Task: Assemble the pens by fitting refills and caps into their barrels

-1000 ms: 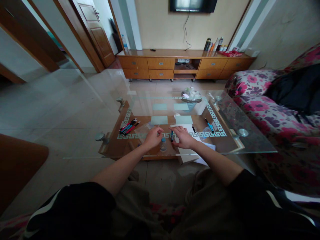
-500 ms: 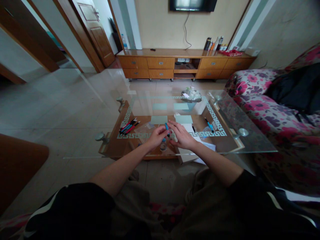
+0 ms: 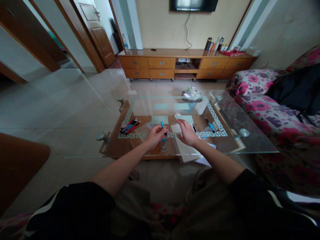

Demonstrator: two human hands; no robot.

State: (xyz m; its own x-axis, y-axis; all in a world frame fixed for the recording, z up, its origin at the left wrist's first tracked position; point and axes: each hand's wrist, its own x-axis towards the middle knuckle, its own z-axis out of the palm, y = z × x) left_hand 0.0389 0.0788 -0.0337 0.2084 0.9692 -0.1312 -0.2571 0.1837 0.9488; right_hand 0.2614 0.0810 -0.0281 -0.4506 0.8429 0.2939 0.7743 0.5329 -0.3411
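Observation:
My left hand (image 3: 155,136) pinches a blue pen (image 3: 162,125) above the glass tabletop, its blue end pointing up and its dark end down by my fingers. To its right, my right hand (image 3: 187,133) hovers with the fingers stretched out and nothing visible in them. Below my left hand is a small clear bottle with a blue cap (image 3: 163,140). A pile of pens (image 3: 130,126) in black, blue and red lies left of my hands. On the right lie a few blue and black pens (image 3: 210,125), and a short black piece (image 3: 194,129) sits closer to my right hand.
The glass table (image 3: 260,146) has a wooden shelf beneath, with a white box (image 3: 185,155) and papers. A basket holding plastic bags (image 3: 192,95) stands at the far side. A floral sofa (image 3: 255,103) is on the right, and a wooden cabinet (image 3: 160,63) lines the wall.
My hands have come apart: the right one has moved off to the right, leaving the blue pen in my left hand. My left hand has shifted slightly left.

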